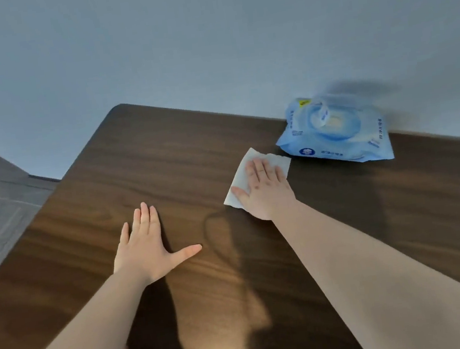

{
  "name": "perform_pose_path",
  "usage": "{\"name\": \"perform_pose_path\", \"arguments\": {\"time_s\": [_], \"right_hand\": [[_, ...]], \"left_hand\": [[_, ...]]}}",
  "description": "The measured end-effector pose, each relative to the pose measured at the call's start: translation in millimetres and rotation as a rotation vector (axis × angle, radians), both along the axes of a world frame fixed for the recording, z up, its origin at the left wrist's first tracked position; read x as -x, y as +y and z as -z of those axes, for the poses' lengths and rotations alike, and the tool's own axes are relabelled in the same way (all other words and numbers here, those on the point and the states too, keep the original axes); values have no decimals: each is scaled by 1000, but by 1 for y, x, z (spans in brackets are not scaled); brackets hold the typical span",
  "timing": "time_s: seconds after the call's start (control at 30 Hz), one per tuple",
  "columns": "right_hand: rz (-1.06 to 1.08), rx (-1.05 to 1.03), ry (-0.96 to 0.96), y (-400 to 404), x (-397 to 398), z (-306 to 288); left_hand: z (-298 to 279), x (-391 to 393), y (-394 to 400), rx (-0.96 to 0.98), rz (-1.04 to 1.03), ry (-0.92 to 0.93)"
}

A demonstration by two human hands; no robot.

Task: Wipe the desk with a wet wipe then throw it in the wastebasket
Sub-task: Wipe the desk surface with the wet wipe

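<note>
The right hand (265, 190) lies flat, fingers (260, 170) together, pressing one white wet wipe (251, 168) onto the dark wood counter (164, 168) near its far edge. The left hand (145, 248) rests palm-down, thumb spread, holding nothing. One blue wipe pack (333, 132) lies just beyond the wipe, at the far edge.

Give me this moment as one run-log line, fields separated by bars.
step: wiping | right hand: flat on white wet wipe | left hand: flat on dark wooden desk | blue wipes pack: beside wipe
</note>
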State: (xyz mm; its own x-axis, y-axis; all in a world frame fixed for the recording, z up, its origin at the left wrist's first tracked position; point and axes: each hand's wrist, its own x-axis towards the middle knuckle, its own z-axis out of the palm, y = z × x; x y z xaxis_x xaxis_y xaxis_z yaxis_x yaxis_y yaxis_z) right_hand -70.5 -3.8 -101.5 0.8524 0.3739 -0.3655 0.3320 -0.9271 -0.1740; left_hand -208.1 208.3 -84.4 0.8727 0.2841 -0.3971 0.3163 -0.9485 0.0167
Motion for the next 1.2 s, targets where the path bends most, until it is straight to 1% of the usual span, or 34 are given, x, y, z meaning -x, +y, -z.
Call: {"name": "perform_pose_path", "arguments": {"time_s": [0.1,0.23,0.4,0.53,0.67,0.83,0.97,1.07,1.2], "right_hand": [[-62,-12,1,48,-4,2],[-141,-34,-1,115,-11,4],[-231,-63,-50,193,-19,7],[-292,-62,-75,241,-20,10],[-348,-91,-86,272,-20,12],[-416,-80,-103,264,-23,14],[-377,-88,-100,232,-23,12],[-286,-103,-77,182,-20,12],[-168,-61,-25,76,-22,8]], "left_hand": [[5,9,21,26,-40,-24],[11,10,22,45,-40,-58],[13,8,27,90,-44,-64],[13,8,28,133,-43,-70],[22,9,33,118,-4,-48],[20,8,32,122,-32,-44],[14,7,30,111,-41,-39],[12,9,28,72,-32,-22],[5,9,19,-54,28,-18]]}}
